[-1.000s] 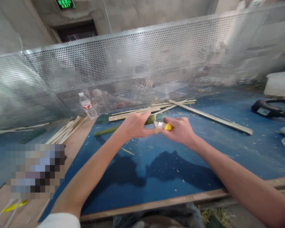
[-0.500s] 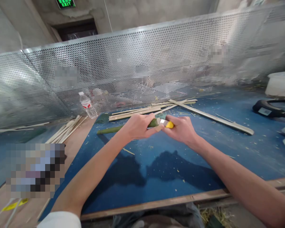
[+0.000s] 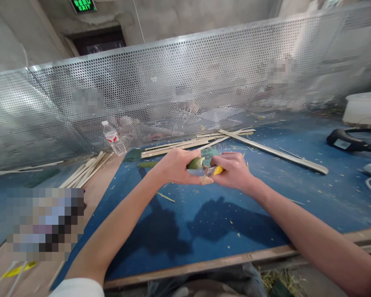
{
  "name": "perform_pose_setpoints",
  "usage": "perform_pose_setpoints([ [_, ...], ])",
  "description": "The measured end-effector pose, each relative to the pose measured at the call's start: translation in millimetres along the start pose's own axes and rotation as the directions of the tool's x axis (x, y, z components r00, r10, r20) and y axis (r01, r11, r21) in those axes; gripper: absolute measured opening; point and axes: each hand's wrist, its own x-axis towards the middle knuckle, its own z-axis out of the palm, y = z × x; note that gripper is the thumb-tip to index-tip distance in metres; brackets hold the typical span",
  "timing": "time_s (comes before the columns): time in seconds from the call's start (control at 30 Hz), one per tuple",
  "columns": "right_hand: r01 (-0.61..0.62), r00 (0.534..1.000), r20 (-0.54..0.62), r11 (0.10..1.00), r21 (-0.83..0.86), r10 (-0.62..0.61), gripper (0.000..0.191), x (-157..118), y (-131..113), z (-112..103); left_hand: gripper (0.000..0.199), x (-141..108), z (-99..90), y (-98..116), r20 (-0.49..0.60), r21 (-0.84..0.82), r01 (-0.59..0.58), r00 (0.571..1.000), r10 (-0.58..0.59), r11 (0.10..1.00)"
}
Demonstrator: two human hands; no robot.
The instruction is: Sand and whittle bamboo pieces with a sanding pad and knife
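My left hand [image 3: 179, 166] is wrapped round a green bamboo stalk [image 3: 195, 163]. The stalk's pale cut end sticks out between thumb and fingers, and its other end shows behind my wrist. Close to that cut end, my right hand [image 3: 231, 168] grips a yellow-handled utility knife [image 3: 218, 170]. Its blade lies near my left thumb, which has a beige wrap on its tip. Whether the blade touches the bamboo I cannot tell. Behind my hands, split bamboo strips [image 3: 179, 147] lie on the blue table mat [image 3: 210, 231].
A longer bamboo slat [image 3: 278, 153] lies to the right. At the left stand a water bottle [image 3: 113, 138] and a bundle of strips [image 3: 83, 171]. A perforated metal screen [image 3: 160, 82] closes off the back. A black device [image 3: 343, 140] and a white tub [image 3: 365, 108] sit far right.
The bamboo stalk has tilted and turned in my left hand, so its cut end now shows. My right hand with the knife has dropped slightly, its blade now below the stalk's end.
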Motion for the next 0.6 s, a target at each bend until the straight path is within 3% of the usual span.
perform_pose_setpoints([
  [0.13, -0.065, 0.996, -0.054, 0.996, 0.053, 0.068, 0.022, 1, -4, 0, 0.06, 1, -5.7, 2, 0.027, 0.003, 0.053, 0.998, -0.053, 0.999],
  [0.23, -0.272, 0.954, -0.062, 0.933, 0.236, 0.294, 0.022, 3, -6, -2, 0.051, 2, -6.2, 6, 0.038, 0.093, 0.105, 0.993, -0.109, 0.99],
  [0.33, -0.429, 0.875, 0.06, 0.712, 0.556, 0.48, 0.023, 6, -6, -5, 0.035, 2, -2.3, 8, 0.078, 0.257, 0.124, 0.986, -0.149, 0.958],
  [0.4, -0.477, 0.842, 0.205, 0.512, 0.714, 0.498, 0.025, 8, -4, -4, 0.027, 2, 1.9, 8, 0.133, 0.343, 0.091, 0.981, -0.144, 0.935],
  [0.47, -0.523, 0.816, 0.327, 0.371, 0.767, 0.476, 0.03, 8, -2, -2, 0.02, 1, 6.1, 5, 0.183, 0.374, 0.038, 0.976, -0.114, 0.927],
  [0.6, -0.592, 0.781, 0.449, 0.286, 0.754, 0.433, 0.036, 6, 1, 4, 0.015, 1, 12.4, 2, 0.217, 0.362, -0.011, 0.974, -0.072, 0.932],
])
